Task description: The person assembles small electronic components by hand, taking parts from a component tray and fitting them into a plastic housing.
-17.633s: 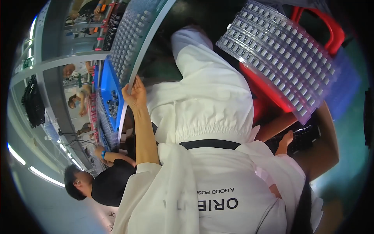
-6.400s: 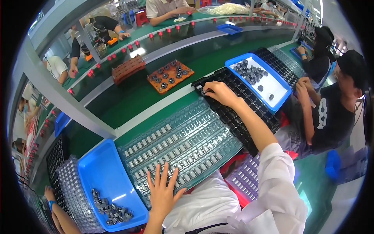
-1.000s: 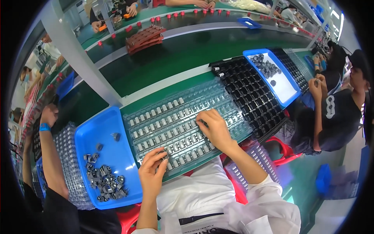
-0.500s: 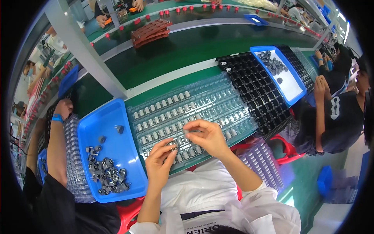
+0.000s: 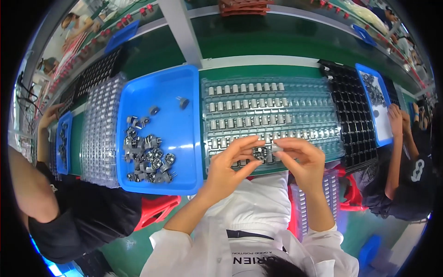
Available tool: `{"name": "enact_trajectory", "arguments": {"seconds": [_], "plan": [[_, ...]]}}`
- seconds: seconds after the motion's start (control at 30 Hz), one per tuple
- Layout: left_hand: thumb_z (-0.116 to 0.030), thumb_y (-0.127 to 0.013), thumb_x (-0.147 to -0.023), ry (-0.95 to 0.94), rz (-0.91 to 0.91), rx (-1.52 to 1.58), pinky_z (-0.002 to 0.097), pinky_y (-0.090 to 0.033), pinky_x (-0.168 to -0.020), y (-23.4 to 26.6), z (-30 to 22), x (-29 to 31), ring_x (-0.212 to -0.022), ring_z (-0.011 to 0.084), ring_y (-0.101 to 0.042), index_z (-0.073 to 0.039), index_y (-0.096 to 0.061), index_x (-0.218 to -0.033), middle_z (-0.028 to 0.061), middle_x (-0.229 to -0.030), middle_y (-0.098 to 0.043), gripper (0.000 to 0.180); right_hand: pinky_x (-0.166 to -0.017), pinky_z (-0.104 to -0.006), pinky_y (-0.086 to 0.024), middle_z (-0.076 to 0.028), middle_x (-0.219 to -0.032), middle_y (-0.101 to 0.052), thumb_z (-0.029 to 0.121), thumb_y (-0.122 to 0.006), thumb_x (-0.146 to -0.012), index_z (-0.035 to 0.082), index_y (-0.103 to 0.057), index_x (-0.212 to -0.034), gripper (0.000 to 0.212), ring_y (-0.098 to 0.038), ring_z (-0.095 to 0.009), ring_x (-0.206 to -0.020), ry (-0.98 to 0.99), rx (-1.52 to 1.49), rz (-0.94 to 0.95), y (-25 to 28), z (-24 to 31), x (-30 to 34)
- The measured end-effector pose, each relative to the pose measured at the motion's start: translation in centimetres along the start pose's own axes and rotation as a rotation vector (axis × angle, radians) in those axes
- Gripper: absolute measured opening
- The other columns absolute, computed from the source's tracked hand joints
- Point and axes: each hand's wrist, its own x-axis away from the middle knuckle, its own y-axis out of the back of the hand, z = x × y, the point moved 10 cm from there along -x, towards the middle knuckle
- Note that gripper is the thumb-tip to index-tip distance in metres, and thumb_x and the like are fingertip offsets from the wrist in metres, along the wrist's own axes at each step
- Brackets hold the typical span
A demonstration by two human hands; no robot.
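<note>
My left hand (image 5: 225, 171) pinches a small round metal-and-black part (image 5: 261, 153) between thumb and fingers, its face turned up. Close on its right, my right hand (image 5: 304, 160) has thumb and forefinger closed on a small grey piece (image 5: 276, 147), mostly covered by the fingertips. Both hands are over the near edge of a clear plastic blister tray (image 5: 309, 99). Rows of small silver cylinders (image 5: 244, 105) lie in its pockets, mainly on the left side. A blue bin (image 5: 195, 115) beside it holds a heap of loose round grey parts with pins (image 5: 150, 154).
A black pocketed tray (image 5: 353, 115) adjoins on the right, with another blue bin (image 5: 383, 138) beyond. Stacked clear trays (image 5: 102, 129) stand left of my bin. A grey post (image 5: 182, 32) rises behind the bench. Co-workers sit close on both sides.
The view has turned, shifting the bin and trays rightward in the picture and levelling them. My hands have come together, bringing the right fingertips next to the round part in my left hand.
</note>
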Motion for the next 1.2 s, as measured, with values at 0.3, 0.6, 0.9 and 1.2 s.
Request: {"name": "enact_trajectory", "arguments": {"seconds": [0.3, 0.6, 0.9, 1.2], "plan": [[0.002, -0.067, -0.083, -0.087, 0.027, -0.147, 0.0316, -0.051, -0.091, -0.3, -1.2, 0.5, -0.114, 0.0205, -0.059, -0.002, -0.049, -0.129, 0.0139, -0.123, -0.061, 0.05, -0.08, -0.028, -0.055, -0.017, -0.1, -0.067, -0.013, -0.07, -0.072, -0.003, -0.068, -0.093, 0.023, -0.066, -0.02, -0.089, 0.255, 0.246, -0.012, -0.2, 2.8, 1.6], [0.0, -0.067, -0.083, -0.065, 0.043, -0.174, 0.03, -0.053, -0.088, -0.9, -1.4, 0.5, -0.107, 0.0173, -0.062, -0.002, -0.048, -0.13, 0.01, -0.122, -0.063, 0.05, -0.073, -0.0308, -0.052, -0.012, -0.089, -0.07, -0.01, -0.073, -0.068, 0.0, -0.07, -0.089, 0.024, -0.067, -0.024, -0.084, 0.51, 0.42, 0.022, -1.7, 4.7, 2.1], [0.001, -0.066, -0.083, -0.103, 0.058, -0.254, 0.0313, -0.053, -0.089, -0.8, -1.8, 0.9, -0.107, 0.0192, -0.063, 0.0, -0.049, -0.129, 0.0116, -0.122, -0.062, 0.049, -0.073, -0.0312, -0.053, -0.012, -0.095, -0.069, -0.011, -0.072, -0.068, 0.001, -0.07, -0.094, 0.028, -0.066, -0.025, -0.086, 0.592, 0.536, 0.072, -2.8, 5.3, 2.7], [0.008, -0.061, -0.082, 0.111, 0.086, 0.043, 0.0305, -0.052, -0.089, 0.1, -0.7, 0.5, -0.104, 0.0193, -0.063, -0.003, -0.05, -0.13, 0.0132, -0.136, -0.049, 0.05, -0.079, -0.0342, -0.052, -0.012, -0.105, -0.067, -0.008, -0.073, -0.069, 0.002, -0.069, -0.097, 0.03, -0.065, -0.028, -0.095, 0.498, 0.5, 0.106, -3.3, 4.3, 2.4]]}}
